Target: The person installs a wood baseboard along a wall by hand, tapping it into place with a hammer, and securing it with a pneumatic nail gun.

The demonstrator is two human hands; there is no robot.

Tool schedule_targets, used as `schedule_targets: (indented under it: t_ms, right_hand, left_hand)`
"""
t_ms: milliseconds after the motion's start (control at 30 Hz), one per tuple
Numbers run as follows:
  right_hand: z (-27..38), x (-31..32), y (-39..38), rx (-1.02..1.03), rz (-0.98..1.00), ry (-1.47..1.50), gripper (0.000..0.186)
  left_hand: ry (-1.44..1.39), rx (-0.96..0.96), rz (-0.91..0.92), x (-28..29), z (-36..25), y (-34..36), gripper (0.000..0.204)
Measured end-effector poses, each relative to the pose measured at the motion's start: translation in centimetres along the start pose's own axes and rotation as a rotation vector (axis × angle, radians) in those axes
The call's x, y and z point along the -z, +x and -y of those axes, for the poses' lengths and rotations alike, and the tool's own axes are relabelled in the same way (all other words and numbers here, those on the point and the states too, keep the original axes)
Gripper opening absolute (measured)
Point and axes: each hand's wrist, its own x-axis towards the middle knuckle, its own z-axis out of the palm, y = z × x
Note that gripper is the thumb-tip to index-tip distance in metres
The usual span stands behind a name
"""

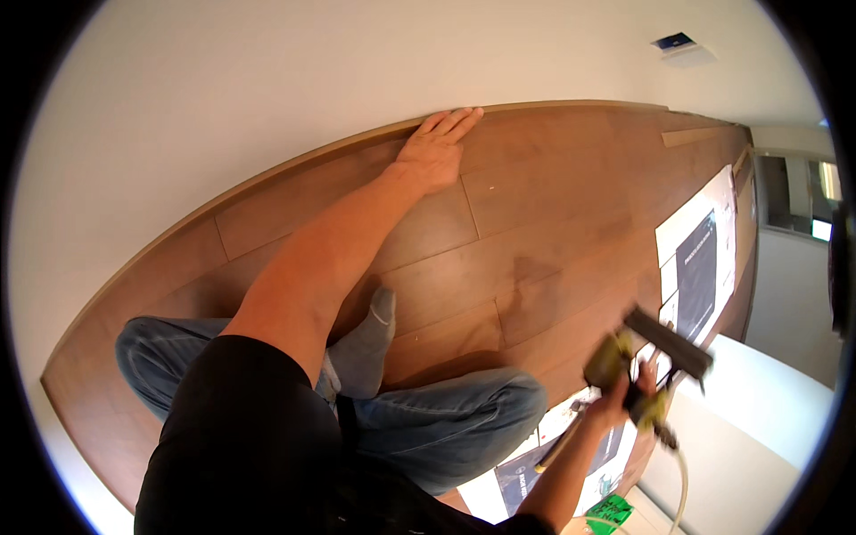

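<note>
The left hand lies flat, fingertips against the wooden trim along the wall; the right hand grips a blurred tool, probably a nail gun, with a pale hose.

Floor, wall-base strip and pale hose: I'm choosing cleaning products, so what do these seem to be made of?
Floor: wood or wood-look laminate, brown, low-sheen; plank seams show, the core doesn't.
Wall-base strip: likely wood or wood-effect moulding, lighter brown, plain; too thin here to settle.
Pale hose: probably rubber or plastic, smooth-looking; it bends in a flowing curve.
</note>
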Motion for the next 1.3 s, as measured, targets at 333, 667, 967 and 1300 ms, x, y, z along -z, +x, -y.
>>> schedule_targets:
  t_ms: [333, 667, 967, 1300]
  right_hand:
    - [-1.4, -30.6, 5.9, -0.11, 0.568, 0.649, 0.023]
    - [-2.2, -32.7, 6.0, -0.131, 0.741, 0.411, 0.047]
    - [-4.1, -32.7, 7.4, -0.077, 1.013, 0.284, 0.055]
    - [-4.2, -34.6, 5.9, -0.001, 0.819, 0.367, 0.046]
  left_hand:
    - [0.032, -0.026, -0.068, -0.7, 0.4, 0.0, 0.031]
    - [0.071, -0.044, -0.171, -1.6, 0.5, -0.5, 0.032]
    - [0.069, -0.04, -0.165, -1.9, 0.6, -0.3, 0.034]
    - [0.072, -0.049, -0.213, -2.3, 0.7, -0.3, 0.034]
